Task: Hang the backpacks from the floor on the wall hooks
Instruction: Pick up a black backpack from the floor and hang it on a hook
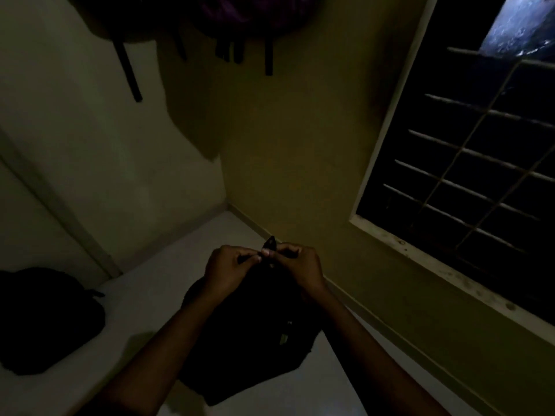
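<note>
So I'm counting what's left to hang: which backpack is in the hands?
The black backpack in the middle, gripped by both hands; the other floor backpack lies untouched at left.

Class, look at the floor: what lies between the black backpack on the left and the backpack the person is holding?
In the head view, nothing: only bare pale floor separates the left backpack from the held backpack.

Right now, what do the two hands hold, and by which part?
Both the left hand and the right hand pinch the top strap loop of the black backpack, which hangs below them.
</note>
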Tool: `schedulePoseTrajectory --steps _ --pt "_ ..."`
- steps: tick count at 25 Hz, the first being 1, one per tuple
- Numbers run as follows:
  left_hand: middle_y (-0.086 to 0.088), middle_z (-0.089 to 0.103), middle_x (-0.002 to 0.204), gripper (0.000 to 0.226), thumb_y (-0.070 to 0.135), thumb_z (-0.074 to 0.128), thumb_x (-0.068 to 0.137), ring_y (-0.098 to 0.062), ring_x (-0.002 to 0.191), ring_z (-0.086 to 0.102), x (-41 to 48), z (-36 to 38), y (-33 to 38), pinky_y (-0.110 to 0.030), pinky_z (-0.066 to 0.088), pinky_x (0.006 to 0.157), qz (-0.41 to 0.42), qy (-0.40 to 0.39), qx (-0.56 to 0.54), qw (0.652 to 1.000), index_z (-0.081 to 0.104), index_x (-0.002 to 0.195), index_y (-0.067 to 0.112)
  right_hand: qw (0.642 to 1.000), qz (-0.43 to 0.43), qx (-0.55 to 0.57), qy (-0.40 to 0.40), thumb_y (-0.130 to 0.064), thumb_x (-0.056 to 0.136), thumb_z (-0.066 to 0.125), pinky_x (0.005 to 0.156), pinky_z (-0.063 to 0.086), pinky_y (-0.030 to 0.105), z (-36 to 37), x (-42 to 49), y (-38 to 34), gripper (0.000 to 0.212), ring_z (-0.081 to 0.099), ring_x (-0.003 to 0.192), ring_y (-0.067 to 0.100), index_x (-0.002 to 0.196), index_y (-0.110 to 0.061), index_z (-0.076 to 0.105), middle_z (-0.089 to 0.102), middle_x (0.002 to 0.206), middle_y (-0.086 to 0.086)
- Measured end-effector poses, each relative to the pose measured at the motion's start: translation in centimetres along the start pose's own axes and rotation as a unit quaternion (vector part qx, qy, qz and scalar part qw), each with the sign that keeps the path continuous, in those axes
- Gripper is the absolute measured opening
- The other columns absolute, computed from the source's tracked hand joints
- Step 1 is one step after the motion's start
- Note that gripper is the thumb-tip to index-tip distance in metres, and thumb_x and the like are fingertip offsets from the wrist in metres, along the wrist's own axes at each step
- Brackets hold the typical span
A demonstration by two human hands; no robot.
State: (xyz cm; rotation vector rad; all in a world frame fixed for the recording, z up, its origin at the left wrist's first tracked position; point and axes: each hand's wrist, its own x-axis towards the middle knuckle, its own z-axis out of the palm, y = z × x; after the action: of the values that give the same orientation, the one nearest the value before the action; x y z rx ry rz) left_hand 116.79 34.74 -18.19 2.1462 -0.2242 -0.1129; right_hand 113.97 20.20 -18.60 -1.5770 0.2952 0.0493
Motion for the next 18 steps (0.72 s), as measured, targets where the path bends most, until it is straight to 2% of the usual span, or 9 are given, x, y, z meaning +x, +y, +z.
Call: schedulePoseTrajectory --steps 3,5,7,10,12,14,15,18 --pt "-0.007 0.076 0.099 0.015 0.021 0.065 0.083 -0.021 0.092 0.070 4.3 -3.6 -0.6 -0.039 0.056 0.084 0.036 0.018 0.034 0.999 0.077 0.091 0.016 0.997 -0.033 -0.065 0.006 -0.022 0.072 0.078 0.075 0.055 0.028 2.3 3.8 -2.3 0.017 0.071 0.082 0.016 0.086 -0.012 0.077 0.076 0.087 0.006" --pt "-0.006 0.076 0.099 0.017 0.026 0.064 0.083 -0.021 0.093 0.070 7.1 -5.9 -0.2 -0.039 0.055 0.083 0.043 0.033 0.050 0.997 0.076 0.092 0.017 0.991 -0.063 -0.114 0.016 -0.021 0.072 0.078 0.072 0.054 0.019 3.6 6.5 -4.6 0.021 0.070 0.082 0.013 0.089 -0.008 0.076 0.076 0.092 0.008" --pt "-0.006 0.076 0.098 0.018 0.027 0.064 0.083 -0.021 0.092 0.069 10.1 -8.0 1.0 -0.038 0.056 0.083 0.053 0.050 0.052 0.996 0.076 0.091 0.017 0.988 -0.090 -0.126 0.030 -0.022 0.073 0.077 0.058 0.048 0.004 4.8 9.0 -7.4 0.022 0.065 0.069 0.002 0.088 -0.006 0.076 0.076 0.089 0.007" --pt "-0.006 0.077 0.094 0.016 0.025 0.065 0.082 -0.018 0.090 0.070 14.9 -10.7 3.5 -0.032 0.054 0.081 0.104 0.076 0.039 0.991 0.077 0.088 0.017 0.979 -0.139 -0.137 0.066 -0.024 0.075 0.075 0.049 0.042 -0.001 5.8 12.6 -11.9 0.019 0.057 0.054 -0.013 0.085 -0.009 0.077 0.074 0.082 0.000" --pt "-0.005 0.077 0.095 0.017 0.026 0.065 0.082 -0.014 0.091 0.068 17.7 -11.8 5.5 -0.027 0.049 0.085 0.125 0.094 0.049 0.986 0.077 0.089 0.017 0.975 -0.155 -0.130 0.087 -0.021 0.077 0.073 0.048 0.042 -0.001 5.5 14.6 -14.9 0.015 0.056 0.049 -0.015 0.086 -0.009 0.077 0.071 0.078 -0.001" --pt "-0.006 0.077 0.097 0.018 0.027 0.064 0.082 -0.018 0.094 0.068 21.6 -13.0 8.2 -0.036 0.047 0.096 0.150 0.123 0.046 0.980 0.076 0.090 0.017 0.970 -0.182 -0.122 0.104 -0.019 0.077 0.073 0.049 0.043 0.001 4.8 17.7 -18.6 0.016 0.057 0.053 -0.010 0.088 -0.008 0.077 0.070 0.076 -0.001" --pt "-0.007 0.076 0.098 0.018 0.027 0.065 0.082 -0.021 0.095 0.068 23.5 -13.5 9.7 -0.041 0.047 0.097 0.158 0.134 0.036 0.978 0.076 0.091 0.015 0.966 -0.194 -0.125 0.113 -0.019 0.077 0.074 0.048 0.043 0.001 4.3 19.2 -20.6 0.017 0.056 0.054 -0.008 0.089 -0.007 0.076 0.069 0.073 -0.003" --pt "-0.012 0.075 0.099 0.020 0.021 0.069 0.079 -0.024 0.094 0.068 29.0 -14.7 14.4 -0.039 0.054 0.088 0.189 0.162 -0.005 0.969 0.075 0.093 0.008 0.952 -0.241 -0.130 0.137 -0.020 0.077 0.073 0.043 0.039 0.001 2.1 22.9 -26.4 0.017 0.053 0.043 -0.010 0.087 -0.006 0.076 0.061 0.058 -0.011"
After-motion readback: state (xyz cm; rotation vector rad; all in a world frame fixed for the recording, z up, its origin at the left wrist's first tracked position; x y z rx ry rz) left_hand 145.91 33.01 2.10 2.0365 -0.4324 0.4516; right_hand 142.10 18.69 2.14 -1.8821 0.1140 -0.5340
